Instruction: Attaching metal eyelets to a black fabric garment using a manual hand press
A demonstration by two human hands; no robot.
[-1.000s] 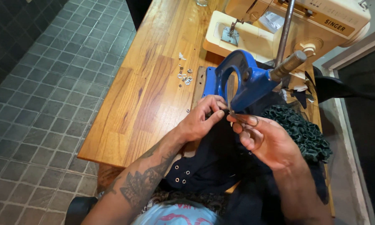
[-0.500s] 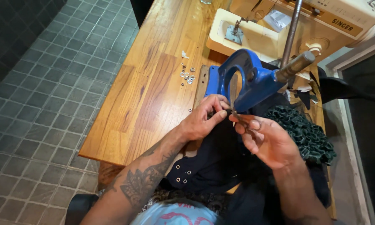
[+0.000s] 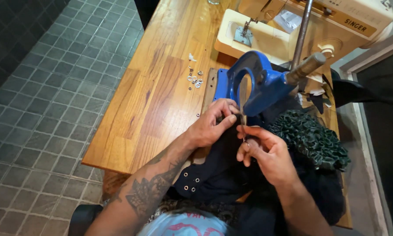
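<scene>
1. Dark navy fabric (image 3: 225, 175), already set with metal eyelets (image 3: 192, 183) along one edge, draped from lap up to the die of the blue eyelet press (image 3: 253, 85), so the next spot sits under the punch.
2. Left hand (image 3: 211, 126): fingers curled narrow, pinching and flattening cloth beside the die.
3. Right hand (image 3: 264, 150): fingertips closed on the cloth, perhaps a small eyelet too; cannot tell.
4. Loose eyelets (image 3: 194, 79) scattered near on the wooden table (image 3: 157, 91), within reach.
5. Green ruffled trim (image 3: 312, 140) pushed aside; cream sewing machine (image 3: 292, 26) behind.
</scene>
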